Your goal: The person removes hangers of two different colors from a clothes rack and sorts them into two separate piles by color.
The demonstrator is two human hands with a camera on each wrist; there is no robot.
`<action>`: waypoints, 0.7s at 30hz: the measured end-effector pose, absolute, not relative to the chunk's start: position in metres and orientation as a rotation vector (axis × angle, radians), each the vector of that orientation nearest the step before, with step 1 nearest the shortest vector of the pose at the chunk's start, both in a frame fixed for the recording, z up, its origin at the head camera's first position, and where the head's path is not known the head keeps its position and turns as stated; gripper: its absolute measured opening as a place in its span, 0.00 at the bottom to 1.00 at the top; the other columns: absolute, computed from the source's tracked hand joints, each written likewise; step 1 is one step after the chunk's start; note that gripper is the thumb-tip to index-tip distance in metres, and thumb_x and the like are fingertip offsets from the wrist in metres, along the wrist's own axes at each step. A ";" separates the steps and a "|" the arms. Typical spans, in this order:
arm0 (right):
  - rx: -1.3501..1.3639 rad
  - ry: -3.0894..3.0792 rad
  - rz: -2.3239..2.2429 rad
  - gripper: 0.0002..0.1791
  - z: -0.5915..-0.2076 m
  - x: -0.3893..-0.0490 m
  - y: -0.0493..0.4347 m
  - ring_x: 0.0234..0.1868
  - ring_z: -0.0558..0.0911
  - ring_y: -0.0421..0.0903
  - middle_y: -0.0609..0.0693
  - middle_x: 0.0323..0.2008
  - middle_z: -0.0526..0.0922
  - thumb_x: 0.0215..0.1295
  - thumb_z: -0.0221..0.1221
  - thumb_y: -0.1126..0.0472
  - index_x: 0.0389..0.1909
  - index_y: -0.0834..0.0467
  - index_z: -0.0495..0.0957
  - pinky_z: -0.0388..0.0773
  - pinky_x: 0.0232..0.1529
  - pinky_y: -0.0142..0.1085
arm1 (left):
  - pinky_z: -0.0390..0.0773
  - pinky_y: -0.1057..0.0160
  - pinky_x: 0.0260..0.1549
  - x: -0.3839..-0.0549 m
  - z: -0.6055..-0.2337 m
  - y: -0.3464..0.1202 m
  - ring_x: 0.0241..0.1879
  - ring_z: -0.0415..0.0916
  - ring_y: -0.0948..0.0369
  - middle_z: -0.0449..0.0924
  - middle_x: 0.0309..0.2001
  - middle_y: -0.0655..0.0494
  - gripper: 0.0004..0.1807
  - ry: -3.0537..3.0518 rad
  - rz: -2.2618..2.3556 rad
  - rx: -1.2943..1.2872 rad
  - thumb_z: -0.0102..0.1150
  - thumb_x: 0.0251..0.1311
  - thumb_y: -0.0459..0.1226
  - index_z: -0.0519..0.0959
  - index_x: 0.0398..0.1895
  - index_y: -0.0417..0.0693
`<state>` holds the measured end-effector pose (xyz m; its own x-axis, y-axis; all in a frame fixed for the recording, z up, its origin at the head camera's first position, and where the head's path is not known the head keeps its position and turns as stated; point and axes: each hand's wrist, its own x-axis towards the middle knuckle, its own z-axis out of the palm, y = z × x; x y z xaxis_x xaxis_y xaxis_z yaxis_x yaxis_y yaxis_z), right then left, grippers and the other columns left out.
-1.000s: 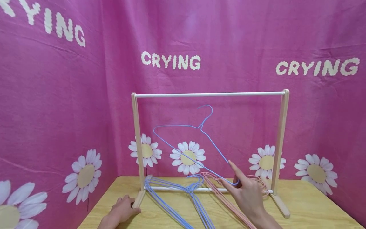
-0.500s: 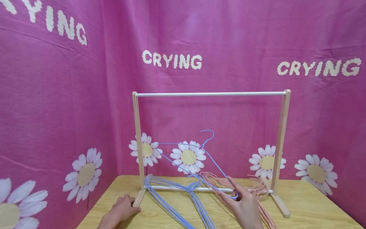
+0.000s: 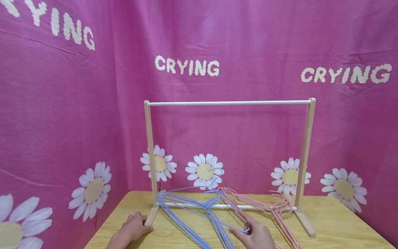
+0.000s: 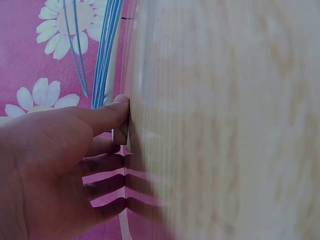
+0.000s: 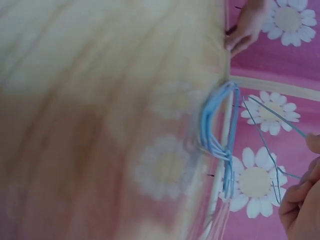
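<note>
My left hand [image 3: 132, 229] stays at the near left foot [image 3: 151, 217] of a small clothes rack [image 3: 228, 103]; in the left wrist view its thumb and index finger pinch the foot's end. With thumb and fingers my right hand [image 3: 258, 236] pinches one lower corner of a blue wire hanger [image 5: 285, 121]. That hanger tilts away from me, hook at the far end, overlapping the stack in the head view. Several more blue hangers [image 3: 207, 206] lie stacked across the rack's lower bar [image 3: 231, 206]. Several pink hangers [image 3: 275, 209] lie to their right, partly behind my right hand.
The rack has two wooden posts, the right one [image 3: 306, 148] with its own foot [image 3: 306, 224], and a white top bar. It stands on a wood-grain table [image 3: 339, 224]. Behind and to the left hangs a pink cloth [image 3: 264, 41] with daisies and lettering.
My right hand has come down and slightly left with the blue hanger, from in front of the rack's opening to low over the stack. The left hand has not moved.
</note>
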<state>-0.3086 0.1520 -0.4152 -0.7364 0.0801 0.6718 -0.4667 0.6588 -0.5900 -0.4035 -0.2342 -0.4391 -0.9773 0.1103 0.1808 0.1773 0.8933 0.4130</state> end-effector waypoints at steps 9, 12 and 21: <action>0.266 -2.493 1.263 0.39 -0.419 -0.311 0.155 0.23 0.77 0.34 0.48 0.24 0.81 0.56 0.70 0.51 0.62 0.72 0.71 0.75 0.27 0.31 | 0.68 0.55 0.35 -0.406 -0.438 -0.237 0.37 0.64 0.54 0.70 0.35 0.51 0.29 -2.918 -0.666 -0.214 0.72 0.53 0.45 0.81 0.54 0.36; 0.273 -2.581 1.351 0.41 -0.423 -0.314 0.155 0.30 0.79 0.42 0.53 0.32 0.81 0.59 0.68 0.49 0.61 0.76 0.67 0.77 0.32 0.36 | 0.68 0.56 0.35 -0.406 -0.439 -0.240 0.37 0.64 0.54 0.70 0.35 0.51 0.29 -2.918 -0.660 -0.212 0.72 0.53 0.45 0.81 0.54 0.35; 0.485 -2.708 1.400 0.33 -0.440 -0.319 0.158 0.20 0.67 0.38 0.46 0.21 0.68 0.55 0.69 0.56 0.52 0.71 0.65 0.64 0.23 0.30 | 0.69 0.54 0.36 -0.403 -0.439 -0.241 0.37 0.65 0.53 0.70 0.35 0.50 0.29 -2.913 -0.632 -0.206 0.72 0.53 0.46 0.81 0.54 0.36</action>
